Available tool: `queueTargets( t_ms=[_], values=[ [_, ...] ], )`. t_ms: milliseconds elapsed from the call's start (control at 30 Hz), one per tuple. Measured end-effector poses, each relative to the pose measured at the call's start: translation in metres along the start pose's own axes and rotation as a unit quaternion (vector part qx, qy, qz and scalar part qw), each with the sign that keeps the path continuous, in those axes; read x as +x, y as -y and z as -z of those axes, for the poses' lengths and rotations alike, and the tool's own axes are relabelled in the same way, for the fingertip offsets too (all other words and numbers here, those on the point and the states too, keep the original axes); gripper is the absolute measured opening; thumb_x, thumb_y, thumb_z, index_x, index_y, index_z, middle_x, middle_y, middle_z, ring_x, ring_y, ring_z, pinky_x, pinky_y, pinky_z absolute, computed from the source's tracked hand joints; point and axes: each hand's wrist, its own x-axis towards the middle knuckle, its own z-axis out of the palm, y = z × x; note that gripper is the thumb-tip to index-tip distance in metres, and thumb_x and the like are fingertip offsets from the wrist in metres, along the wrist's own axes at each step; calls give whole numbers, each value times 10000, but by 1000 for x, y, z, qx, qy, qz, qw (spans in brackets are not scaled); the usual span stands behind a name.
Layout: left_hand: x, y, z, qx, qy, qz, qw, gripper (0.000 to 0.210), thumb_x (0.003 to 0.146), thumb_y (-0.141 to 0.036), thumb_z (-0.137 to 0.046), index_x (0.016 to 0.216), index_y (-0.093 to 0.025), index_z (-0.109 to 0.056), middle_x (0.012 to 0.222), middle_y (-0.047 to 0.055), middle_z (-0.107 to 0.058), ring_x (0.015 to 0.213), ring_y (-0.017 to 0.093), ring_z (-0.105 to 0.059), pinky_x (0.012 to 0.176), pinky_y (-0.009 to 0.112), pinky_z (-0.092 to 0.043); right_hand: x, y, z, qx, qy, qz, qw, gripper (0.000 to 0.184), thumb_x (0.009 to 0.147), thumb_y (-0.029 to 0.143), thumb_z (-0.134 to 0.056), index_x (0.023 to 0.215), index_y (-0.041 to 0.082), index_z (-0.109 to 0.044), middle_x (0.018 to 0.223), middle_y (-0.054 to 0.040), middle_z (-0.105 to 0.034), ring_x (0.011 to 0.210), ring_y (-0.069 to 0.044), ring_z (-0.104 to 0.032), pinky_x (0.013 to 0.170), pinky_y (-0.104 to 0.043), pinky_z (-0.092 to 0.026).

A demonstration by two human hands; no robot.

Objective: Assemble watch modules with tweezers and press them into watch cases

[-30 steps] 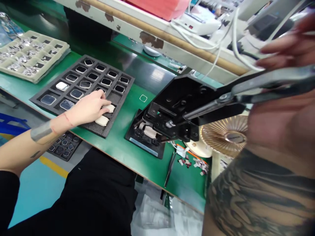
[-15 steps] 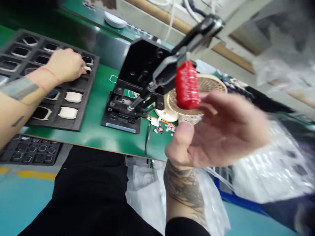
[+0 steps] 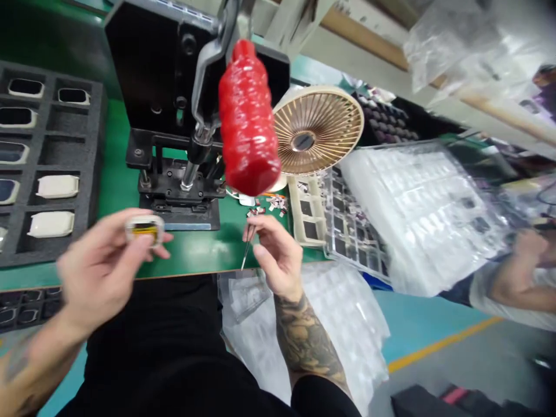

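Observation:
My left hand point(image 3: 102, 260) grips a small white watch-like case point(image 3: 145, 229) with a yellow patch inside, held above the front of the bench. Between the thumb and fingers of my right hand point(image 3: 278, 255) is a pair of tweezers point(image 3: 247, 248), its tips pointing down. Both hands are in front of a black hand press point(image 3: 178, 202), whose red ribbed grip point(image 3: 249, 124) sticks out toward me. On the left lies a dark foam tray point(image 3: 99, 133) with similar white cases point(image 3: 52, 224) in several pockets.
A fan point(image 3: 319, 130) stands behind the press on the right. Tiny parts point(image 3: 275, 204) lie scattered near a cream compartment box point(image 3: 307, 217). Clear plastic trays point(image 3: 425, 214) overhang the bench's right side. Another person's arm point(image 3: 516, 272) shows at far right.
My left hand has come from the foam tray to the front of the press with the case. My right hand has left the red grip's side and lowered; it now holds the tweezers from the bench.

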Motion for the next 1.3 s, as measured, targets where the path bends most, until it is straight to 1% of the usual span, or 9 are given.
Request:
queueTargets(
  t_ms=[100, 200, 333, 467, 700, 933, 1033, 1133, 1300],
  values=[
    [3, 16, -48, -86, 74, 41, 993, 291, 1083, -355, -766, 1346, -231, -747, 1016, 57, -869, 767, 202, -832, 654, 297, -654, 10, 9, -8, 9, -83, 79, 993, 361, 1005, 267, -758, 1366, 257, -750, 889, -36, -646, 803, -211, -651, 736, -390, -584],
    [13, 27, -62, -120, 113, 78, 983, 308, 1094, -382, -757, 1355, -223, -723, 1040, 65, -874, 835, 204, -854, 693, 269, -665, 16, 20, -25, -12, -149, 148, 978, 275, 1057, 240, -705, 1304, 286, -819, 894, -50, -681, 747, -200, -671, 644, -376, -569],
    [11, 31, -58, -125, 104, 81, 983, 318, 1097, -384, -751, 1374, -231, -721, 1126, 73, -869, 984, 237, -869, 800, 295, -705, 14, 30, -45, 23, -145, 108, 983, 382, 1040, 162, -716, 1380, 310, -804, 1067, -78, -792, 811, -220, -778, 635, -385, -643],
    [8, 30, -57, -132, 88, 80, 984, 336, 1091, -405, -755, 1369, -218, -729, 1087, 76, -871, 925, 245, -874, 772, 304, -711, 10, 29, -56, 45, -110, 78, 990, 349, 1021, 134, -718, 1307, 307, -819, 1145, -91, -837, 983, -289, -824, 755, -478, -714],
    [10, 28, -58, -127, 97, 71, 985, 327, 1097, -385, -744, 1376, -215, -727, 1031, 47, -864, 865, 209, -861, 773, 284, -703, 8, 22, -65, 42, -107, 80, 990, 333, 1013, 97, -703, 1276, 268, -814, 1114, -96, -850, 961, -283, -825, 820, -501, -704],
    [8, 30, -55, -135, 92, 64, 985, 384, 1081, -361, -758, 1427, -201, -707, 1008, 44, -865, 837, 203, -854, 771, 290, -704, -1, 27, -77, 215, -131, -77, 965, 200, 1093, 201, -663, 1205, 274, -812, 1038, -59, -813, 814, -214, -799, 706, -389, -682],
    [8, 28, -56, -150, 85, 79, 982, 482, 1078, -386, -766, 1515, -206, -669, 1022, 58, -874, 873, 219, -864, 785, 300, -709, -6, 30, -74, 231, -122, -24, 965, 175, 1077, 244, -690, 1189, 260, -823, 966, -70, -798, 834, -246, -792, 709, -428, -681],
    [9, 26, -58, -164, 64, 89, 980, 486, 1071, -412, -773, 1494, -192, -678, 1021, 83, -877, 868, 241, -869, 747, 311, -704, -5, 24, -69, 181, -180, 25, 967, 191, 1052, 256, -714, 1201, 261, -834, 964, -80, -798, 871, -266, -787, 709, -444, -679],
    [11, 26, -57, -175, 64, 88, 978, 488, 1059, -438, -790, 1465, -185, -697, 1018, 99, -875, 890, 259, -872, 735, 319, -699, -3, 13, -73, 156, -201, -49, 966, 166, 1057, 244, -715, 1190, 260, -814, 1058, -71, -805, 872, -232, -796, 728, -389, -678]
  ],
)
